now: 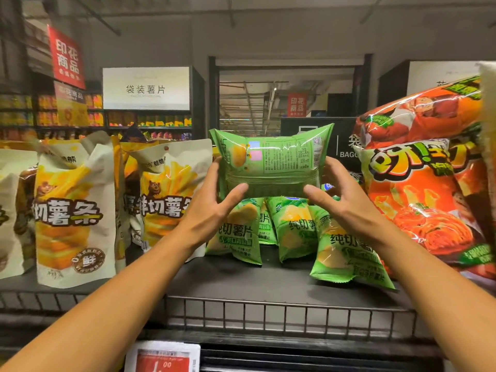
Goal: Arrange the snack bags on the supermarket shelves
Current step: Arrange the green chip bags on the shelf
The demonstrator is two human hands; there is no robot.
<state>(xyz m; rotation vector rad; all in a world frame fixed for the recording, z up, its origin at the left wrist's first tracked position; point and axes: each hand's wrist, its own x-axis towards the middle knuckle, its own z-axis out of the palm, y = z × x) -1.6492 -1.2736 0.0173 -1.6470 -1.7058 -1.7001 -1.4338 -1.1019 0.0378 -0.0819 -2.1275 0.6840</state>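
Supermarket shelf (241, 285), dark and wire-fronted: a green potato-chip bag (271, 159) is held sideways, back panel outward, above its row. It is pinched at both ends, the left hand (214, 208) and right hand (341, 200) each curled round an edge with thumbs underneath. Puffed and light, slick-filmed and crushable, it is judged best taken by the ends, gently. Green chip bags (292, 232) stand below, white fry bags (72, 210) left, an orange snack bag (421, 183) right.
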